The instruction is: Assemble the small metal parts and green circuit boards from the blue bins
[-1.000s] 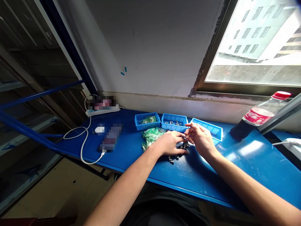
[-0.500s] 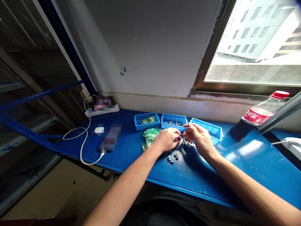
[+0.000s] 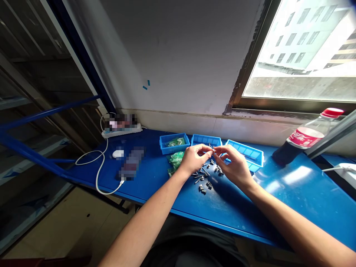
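Observation:
My left hand point(image 3: 194, 158) and my right hand point(image 3: 233, 161) meet fingertip to fingertip above the blue table. Both are closed in a pinch; whatever lies between the fingertips is too small to make out. Below them are loose screws point(image 3: 204, 172), some long and thin, and a small group of short, thick screws point(image 3: 202, 189) nearer the table's front. Green-and-clear plastic packets point(image 3: 175, 160) lie left of my left hand. Behind my hands stands a blue bin point(image 3: 205, 139) with small metal parts, partly covered by my fingers.
To the left, another blue bin point(image 3: 174, 149) holds green packets; a third blue bin point(image 3: 257, 158) is at the right. A cola bottle point(image 3: 304, 139) stands near the window. A phone point(image 3: 132, 163) with a white cable point(image 3: 100, 170) and a power strip point(image 3: 122, 130) are on the left.
My left hand has risen from the screws and turned to bring its fingertips against those of my right hand. More long screws now show beneath it.

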A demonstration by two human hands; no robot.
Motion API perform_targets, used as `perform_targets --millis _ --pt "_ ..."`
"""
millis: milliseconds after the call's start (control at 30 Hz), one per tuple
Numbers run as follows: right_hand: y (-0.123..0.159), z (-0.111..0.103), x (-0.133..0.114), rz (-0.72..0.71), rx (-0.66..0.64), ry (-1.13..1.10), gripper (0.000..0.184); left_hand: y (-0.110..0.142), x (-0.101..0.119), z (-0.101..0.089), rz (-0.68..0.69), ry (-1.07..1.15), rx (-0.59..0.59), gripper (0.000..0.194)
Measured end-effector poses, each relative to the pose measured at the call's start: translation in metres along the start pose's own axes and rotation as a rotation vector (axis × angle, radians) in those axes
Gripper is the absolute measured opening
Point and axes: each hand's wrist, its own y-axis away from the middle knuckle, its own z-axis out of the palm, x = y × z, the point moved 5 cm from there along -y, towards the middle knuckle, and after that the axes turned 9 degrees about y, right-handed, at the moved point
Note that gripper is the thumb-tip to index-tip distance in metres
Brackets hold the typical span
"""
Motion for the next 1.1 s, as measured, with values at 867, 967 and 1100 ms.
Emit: perform_targets --millis 867,967,1100 --pt "-0.001 -0.001 0.003 -0.027 -0.017 0.000 0.008 0.002 0.003 0.004 0.045 -0.193 -0.076 0.020" --pt "-0.001 -0.002 0.002 -0.008 -0.013 0.004 0.010 0.001 0.000 0.002 0.069 -0.204 -0.036 0.018" --pt "0.000 0.000 0.006 0.103 -0.021 0.001 0.017 0.001 -0.002 0.002 0.092 -0.243 -0.029 0.015"
